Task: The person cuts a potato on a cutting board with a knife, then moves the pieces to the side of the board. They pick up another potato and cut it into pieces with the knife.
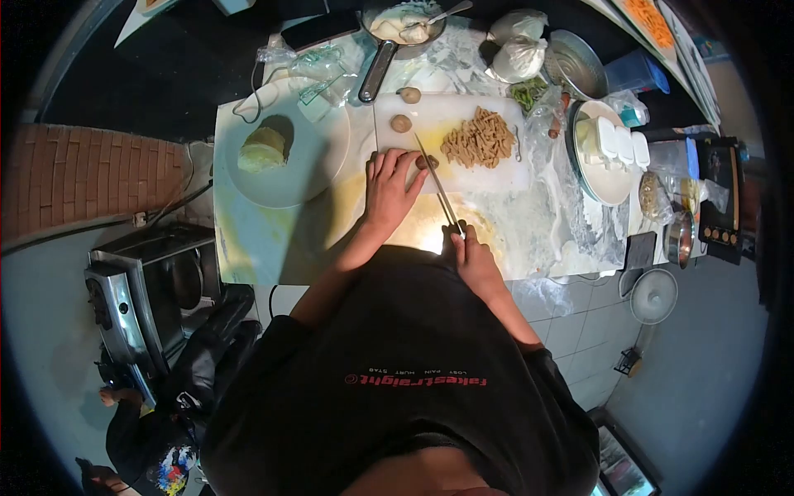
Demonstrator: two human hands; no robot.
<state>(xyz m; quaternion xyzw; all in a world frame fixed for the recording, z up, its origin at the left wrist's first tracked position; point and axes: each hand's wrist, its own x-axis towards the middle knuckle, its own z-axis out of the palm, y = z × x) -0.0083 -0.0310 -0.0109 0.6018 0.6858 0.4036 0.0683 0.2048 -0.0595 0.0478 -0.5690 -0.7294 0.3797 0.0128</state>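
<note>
My right hand (474,252) is wrapped round the dark handle of a long kitchen knife (436,176). The blade slants up and left across a white cutting board (496,182), over a small brown ball (427,162). My left hand (391,192) holds that ball at the blade, thumb and fingertips against its left side. Two more brown balls, one lower (401,123) and one farther back (409,95), rest on the board's far left part. Right of the blade lies a heap of light brown strips (480,139).
A large plate (327,178) with a cabbage piece (263,150) is at left. A pan (379,73) with pale contents stands behind the board. White containers fill an oval plate (610,194) at right, near a metal bowl (575,62). Another person (157,422) is at lower left.
</note>
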